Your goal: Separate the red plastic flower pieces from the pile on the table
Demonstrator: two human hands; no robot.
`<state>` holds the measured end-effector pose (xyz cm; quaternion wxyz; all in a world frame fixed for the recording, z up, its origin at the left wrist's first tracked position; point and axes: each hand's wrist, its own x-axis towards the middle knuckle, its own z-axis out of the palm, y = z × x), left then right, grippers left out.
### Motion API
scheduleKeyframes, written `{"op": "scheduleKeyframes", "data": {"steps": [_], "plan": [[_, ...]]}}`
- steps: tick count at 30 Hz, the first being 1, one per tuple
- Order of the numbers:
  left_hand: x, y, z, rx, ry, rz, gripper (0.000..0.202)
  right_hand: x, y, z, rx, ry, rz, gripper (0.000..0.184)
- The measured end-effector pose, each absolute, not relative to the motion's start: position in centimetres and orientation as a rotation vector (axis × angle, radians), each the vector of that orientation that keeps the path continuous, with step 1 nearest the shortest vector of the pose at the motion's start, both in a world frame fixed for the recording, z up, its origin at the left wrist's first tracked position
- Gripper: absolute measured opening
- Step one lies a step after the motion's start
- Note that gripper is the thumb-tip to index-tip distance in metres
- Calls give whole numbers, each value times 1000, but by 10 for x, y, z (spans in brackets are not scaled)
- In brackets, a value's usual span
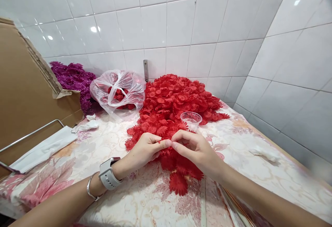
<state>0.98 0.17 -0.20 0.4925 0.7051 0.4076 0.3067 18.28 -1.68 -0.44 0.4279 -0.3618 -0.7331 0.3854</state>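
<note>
My left hand (146, 149) and my right hand (193, 149) meet fingertip to fingertip over the near edge of a big heap of red fabric flower petals (176, 99). Both hands are closed in a pinch on a red petal piece (166, 140) between them. Loose red petals (178, 182) lie on the flowered tablecloth (129, 199) under my wrists. A clear plastic cup (191, 119) stands upright just behind my right hand. A white watch and a bracelet sit on my left wrist.
A clear plastic bag (118, 90) with red pieces lies left of the heap. Purple flowers (74, 78) are piled at the back left beside a cardboard box (28, 92). White cloth (44, 149) and crumpled tissue (264, 152) lie on the table. Tiled walls close the back and right.
</note>
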Motion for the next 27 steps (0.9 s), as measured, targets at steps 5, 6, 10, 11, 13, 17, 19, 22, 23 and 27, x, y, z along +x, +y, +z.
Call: {"op": "scheduleKeyframes", "data": {"steps": [5, 6, 10, 11, 13, 17, 19, 22, 23, 27], "plan": [[9, 0, -3, 1682, 956, 721, 52, 180, -22, -5, -916, -1839, 1074, 9], [9, -1, -2, 1680, 941, 711, 52, 180, -22, -5, -909, -1824, 1099, 8], [9, -3, -1, 1675, 925, 704, 49, 179, -23, -5, -861, -1719, 1200, 13], [9, -3, -1, 1680, 929, 706, 49, 179, -23, -5, -851, -1716, 1220, 13], [9, -3, -1, 1696, 925, 703, 49, 179, -24, -5, -838, -1730, 1247, 14], [11, -1, 0, 1720, 858, 722, 43, 182, -19, -3, -933, -1674, 1054, 13], [11, -1, 1, 1759, 848, 740, 40, 187, -15, -1, -1035, -1558, 847, 15], [12, -3, 3, 1770, 864, 743, 36, 195, -7, 1, -1142, -1409, 618, 19], [12, -3, 3, 1752, 864, 744, 36, 197, -5, 1, -1158, -1403, 583, 20], [16, -6, 2, 1675, 853, 761, 31, 195, -4, 1, -1247, -1560, 522, 22]]}}
